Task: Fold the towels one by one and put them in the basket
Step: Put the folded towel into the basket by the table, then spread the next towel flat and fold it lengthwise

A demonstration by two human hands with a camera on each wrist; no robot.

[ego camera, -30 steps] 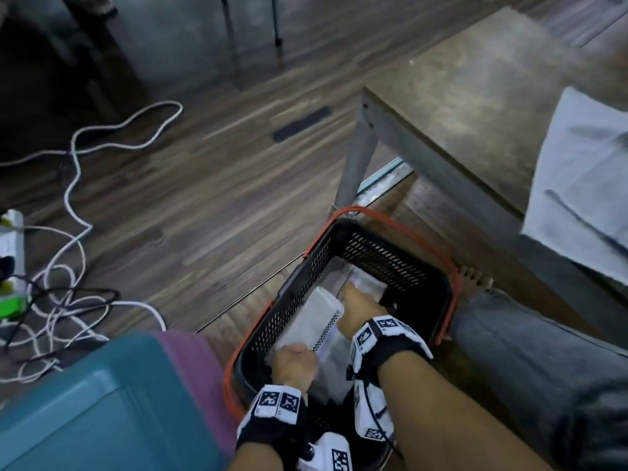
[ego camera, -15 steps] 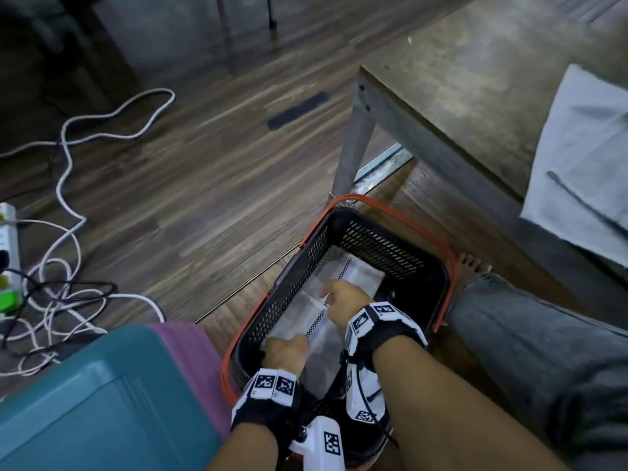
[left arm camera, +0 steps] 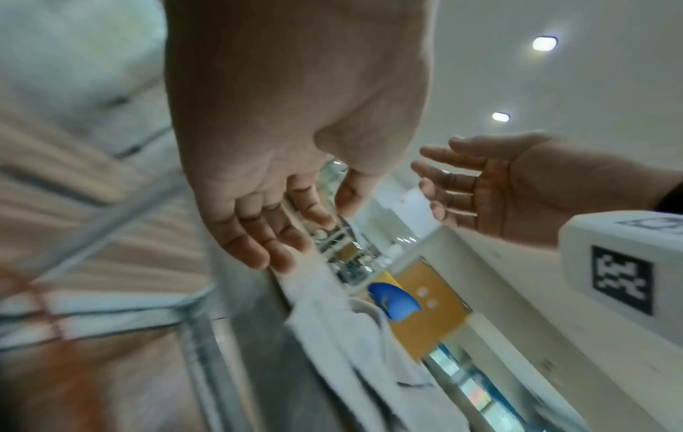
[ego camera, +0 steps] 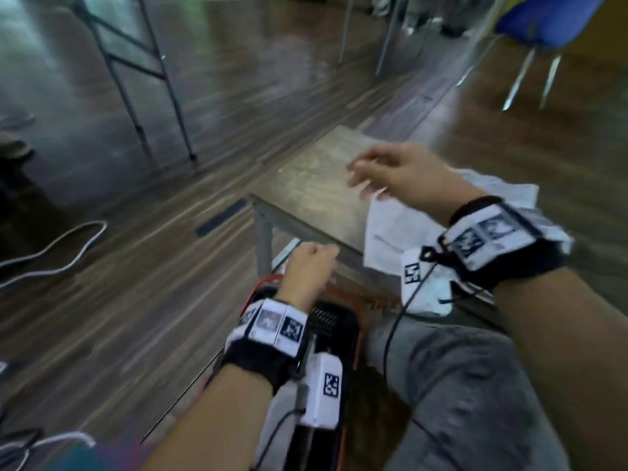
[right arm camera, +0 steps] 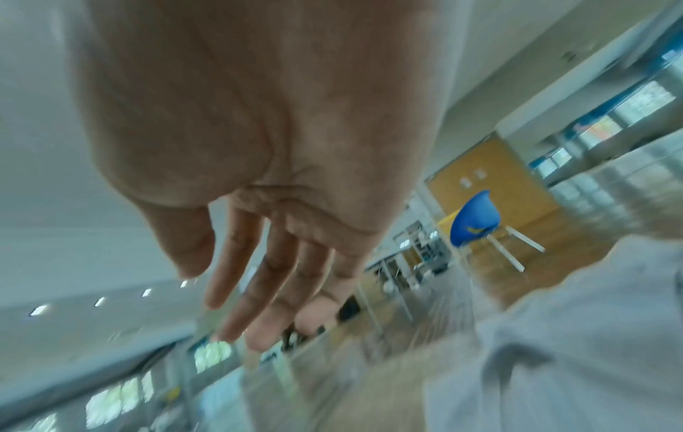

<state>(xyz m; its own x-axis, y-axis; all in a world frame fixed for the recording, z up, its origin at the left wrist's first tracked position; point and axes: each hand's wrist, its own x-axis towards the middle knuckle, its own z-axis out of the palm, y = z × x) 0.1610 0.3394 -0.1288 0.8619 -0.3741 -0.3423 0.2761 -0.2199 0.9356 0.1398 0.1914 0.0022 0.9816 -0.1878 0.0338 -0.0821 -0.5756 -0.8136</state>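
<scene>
A crumpled white towel point(ego camera: 397, 226) lies on the small wooden table point(ego camera: 316, 178), hanging over its near edge. My right hand point(ego camera: 367, 178) hovers above the towel's far end with relaxed, spread fingers and holds nothing; the right wrist view shows the same open hand point(right arm camera: 240, 292) over the towel point(right arm camera: 573, 350). My left hand point(ego camera: 311, 263) floats loosely curled and empty over the far rim of the black, red-rimmed basket point(ego camera: 324, 321), by the table corner. In the left wrist view its fingers point(left arm camera: 266, 248) hang loose. My left forearm hides the inside of the basket.
The basket stands on the wooden floor between the table leg point(ego camera: 263, 239) and my grey-trousered leg point(ego camera: 458, 385). White cables point(ego camera: 51, 253) trail on the floor at left. A metal frame point(ego camera: 136, 79) and a blue chair point(ego camera: 550, 18) stand farther off.
Both hands have left the folded towel in the basket and risen. The right hand has swung up over the table's towel; my head has tilted up.
</scene>
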